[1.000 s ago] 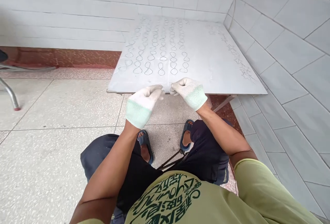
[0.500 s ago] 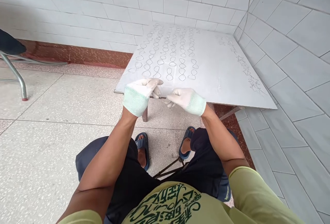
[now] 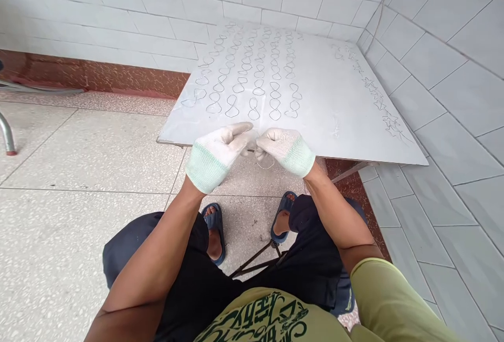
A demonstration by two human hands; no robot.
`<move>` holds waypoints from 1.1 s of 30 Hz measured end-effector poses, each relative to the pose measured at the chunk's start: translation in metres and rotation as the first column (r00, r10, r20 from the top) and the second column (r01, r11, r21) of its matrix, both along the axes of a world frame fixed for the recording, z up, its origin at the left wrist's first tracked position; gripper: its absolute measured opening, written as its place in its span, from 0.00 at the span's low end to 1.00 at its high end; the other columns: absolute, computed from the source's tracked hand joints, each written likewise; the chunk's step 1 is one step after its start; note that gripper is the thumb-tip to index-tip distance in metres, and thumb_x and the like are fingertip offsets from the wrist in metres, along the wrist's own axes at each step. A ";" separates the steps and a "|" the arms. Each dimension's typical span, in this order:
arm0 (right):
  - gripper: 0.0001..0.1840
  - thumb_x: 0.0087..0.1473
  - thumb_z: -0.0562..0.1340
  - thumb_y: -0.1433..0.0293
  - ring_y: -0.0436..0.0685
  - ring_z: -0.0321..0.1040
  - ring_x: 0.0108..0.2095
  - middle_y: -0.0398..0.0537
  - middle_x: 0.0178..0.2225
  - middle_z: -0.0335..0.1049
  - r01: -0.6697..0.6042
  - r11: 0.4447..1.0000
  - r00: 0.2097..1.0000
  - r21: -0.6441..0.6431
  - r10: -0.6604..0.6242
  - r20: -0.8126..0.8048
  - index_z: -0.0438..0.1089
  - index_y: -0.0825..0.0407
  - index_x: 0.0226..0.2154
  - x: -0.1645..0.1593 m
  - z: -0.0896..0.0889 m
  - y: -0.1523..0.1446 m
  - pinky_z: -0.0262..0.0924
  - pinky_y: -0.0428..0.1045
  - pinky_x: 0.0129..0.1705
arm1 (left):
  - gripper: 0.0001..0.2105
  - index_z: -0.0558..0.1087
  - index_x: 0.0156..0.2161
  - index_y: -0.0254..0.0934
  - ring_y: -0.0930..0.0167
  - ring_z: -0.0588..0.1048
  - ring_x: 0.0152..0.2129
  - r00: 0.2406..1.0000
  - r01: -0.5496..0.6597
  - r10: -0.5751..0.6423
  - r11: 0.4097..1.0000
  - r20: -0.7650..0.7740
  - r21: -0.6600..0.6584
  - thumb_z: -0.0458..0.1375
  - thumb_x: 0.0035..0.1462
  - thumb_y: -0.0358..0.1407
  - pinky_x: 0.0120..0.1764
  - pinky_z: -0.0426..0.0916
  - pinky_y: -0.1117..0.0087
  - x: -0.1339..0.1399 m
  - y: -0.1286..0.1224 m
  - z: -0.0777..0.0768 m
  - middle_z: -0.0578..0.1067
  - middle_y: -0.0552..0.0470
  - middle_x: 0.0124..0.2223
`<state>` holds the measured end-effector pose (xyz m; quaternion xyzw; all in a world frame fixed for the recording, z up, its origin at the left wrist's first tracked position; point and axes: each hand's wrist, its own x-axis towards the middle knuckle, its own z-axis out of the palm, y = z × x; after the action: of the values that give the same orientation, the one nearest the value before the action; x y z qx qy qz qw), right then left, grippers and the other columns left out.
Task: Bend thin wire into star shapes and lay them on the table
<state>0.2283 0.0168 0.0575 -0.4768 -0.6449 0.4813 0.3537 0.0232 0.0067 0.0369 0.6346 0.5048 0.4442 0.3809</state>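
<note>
My left hand (image 3: 226, 145) wears a white glove with a mint cuff; its fingers are pinched at the near edge of the board. My right hand (image 3: 279, 145), gloved alike, pinches just beside it, the fingertips of both nearly touching. Between them is a thin pale wire (image 3: 266, 167), its curved end hanging below the right fingertips. The rest of the wire is hidden by the gloves. Just beyond my hands, figure-eight wire shapes (image 3: 275, 101) lie in several rows on the white board (image 3: 323, 95).
Star-shaped wire pieces (image 3: 391, 125) lie along the board's right side. Tiled walls (image 3: 441, 53) stand behind and to the right. A metal chair leg (image 3: 7, 133) stands far left on the speckled floor (image 3: 98, 158). Dark folding legs (image 3: 255, 259) show between my sandalled feet.
My hands have drawn closer together, with the left moving right and turning its fingers inward. The wire's curved end now hangs lower under the right fingertips. The view has shifted slightly.
</note>
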 end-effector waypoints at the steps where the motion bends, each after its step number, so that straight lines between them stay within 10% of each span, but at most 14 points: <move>1: 0.16 0.68 0.68 0.67 0.54 0.81 0.34 0.45 0.30 0.85 0.026 1.000 0.999 0.006 -0.026 -0.031 0.79 0.48 0.26 0.001 -0.001 0.001 0.74 0.49 0.42 | 0.22 0.85 0.65 0.37 0.62 0.88 0.42 0.997 -0.004 0.010 0.996 -0.071 0.085 0.59 0.74 0.41 0.53 0.81 0.63 -0.002 0.002 -0.002 0.91 0.46 0.46; 4: 0.16 0.66 0.68 0.68 0.53 0.81 0.32 0.44 0.29 0.84 0.056 0.998 0.987 -0.020 -0.058 -0.152 0.78 0.48 0.25 0.004 -0.006 0.002 0.75 0.48 0.40 | 0.23 0.85 0.66 0.38 0.58 0.85 0.56 0.923 0.081 0.077 0.919 -0.376 0.387 0.54 0.75 0.35 0.61 0.77 0.59 -0.007 0.007 -0.003 0.88 0.42 0.60; 10: 0.17 0.65 0.71 0.62 0.53 0.81 0.29 0.45 0.26 0.83 -0.063 0.995 0.952 -0.075 0.037 -0.305 0.78 0.49 0.25 0.004 -0.015 0.004 0.76 0.48 0.36 | 0.19 0.88 0.46 0.38 0.60 0.76 0.28 0.626 0.361 0.015 0.880 -0.780 0.307 0.53 0.76 0.37 0.36 0.68 0.59 -0.007 0.021 -0.002 0.81 0.43 0.32; 15: 0.26 0.70 0.71 0.51 0.54 0.81 0.27 0.49 0.27 0.84 -0.064 0.981 0.976 -0.185 0.023 -0.216 0.78 0.49 0.26 0.013 -0.013 0.010 0.76 0.49 0.33 | 0.19 0.87 0.39 0.41 0.58 0.83 0.39 0.861 0.147 0.012 0.951 -0.508 0.272 0.55 0.73 0.43 0.45 0.74 0.59 -0.004 0.010 -0.007 0.86 0.44 0.38; 19: 0.21 0.70 0.72 0.54 0.54 0.82 0.33 0.48 0.32 0.85 0.074 0.990 0.989 -0.116 -0.088 -0.117 0.79 0.49 0.29 0.022 -0.009 0.013 0.78 0.50 0.41 | 0.16 0.83 0.32 0.41 0.62 0.83 0.34 0.983 0.012 -0.018 0.999 -0.182 -0.032 0.61 0.66 0.48 0.37 0.77 0.65 0.001 0.000 -0.002 0.84 0.49 0.33; 25: 0.11 0.65 0.71 0.62 0.58 0.84 0.45 0.45 0.39 0.88 0.085 0.995 0.993 0.042 -0.088 0.075 0.81 0.47 0.32 0.014 -0.013 0.008 0.77 0.54 0.52 | 0.15 0.80 0.31 0.39 0.65 0.82 0.29 0.993 0.089 -0.077 0.985 0.085 -0.147 0.64 0.61 0.49 0.30 0.76 0.67 0.008 0.000 -0.002 0.82 0.47 0.29; 33: 0.11 0.64 0.70 0.63 0.55 0.82 0.39 0.44 0.35 0.86 0.181 0.983 0.973 -0.001 -0.180 -0.144 0.80 0.47 0.30 0.002 -0.018 0.004 0.78 0.51 0.47 | 0.20 0.78 0.28 0.40 0.68 0.77 0.24 0.931 0.197 -0.110 0.954 0.348 -0.226 0.73 0.54 0.53 0.32 0.77 0.66 0.021 0.006 -0.025 0.80 0.49 0.26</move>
<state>0.2299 0.0212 0.0390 -0.4954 -0.5747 0.4763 0.4443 0.0441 0.0128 0.0118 0.5338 0.4353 0.4439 0.5732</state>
